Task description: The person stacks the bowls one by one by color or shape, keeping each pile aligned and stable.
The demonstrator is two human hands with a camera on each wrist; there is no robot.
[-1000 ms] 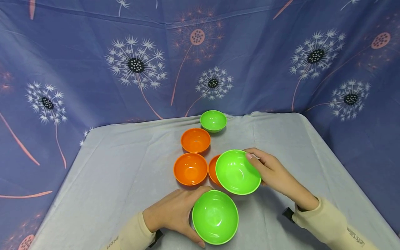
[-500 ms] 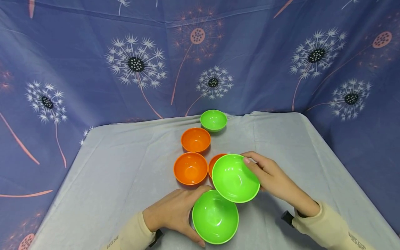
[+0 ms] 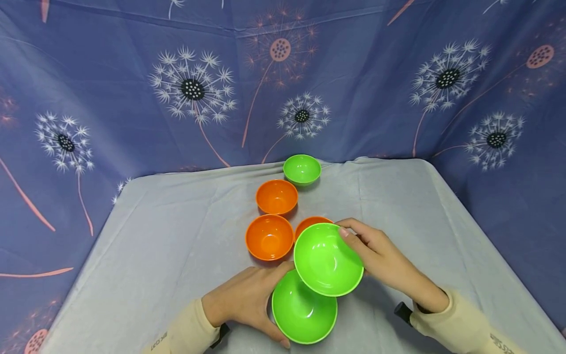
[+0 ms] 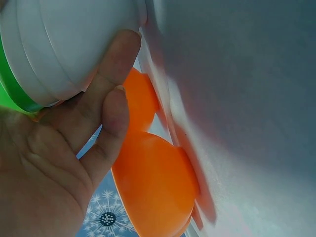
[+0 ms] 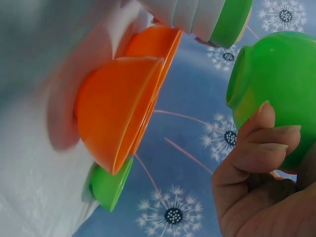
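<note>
My left hand curves its thumb and fingers round the side of a stack of nested bowls near the table's front. A green bowl tops that stack; below it, white bowls show in the left wrist view. With the thumb inside the rim and fingers underneath, my right hand holds another green bowl. This held bowl is raised and slightly tilted, covering the far right part of the stack's top bowl in the head view. Its green underside and foot ring face the right wrist camera.
Three orange bowls stand beyond the stack: one at the left, one behind it, and one partly hidden bowl behind the held bowl. A smaller-looking green bowl stands at the back edge. Dandelion-patterned cloth hangs around the grey-covered table.
My right hand has brought its green bowl leftward and toward the front, partly over the stack. More of the right orange bowl's far rim shows. The left hand has stayed in place.
</note>
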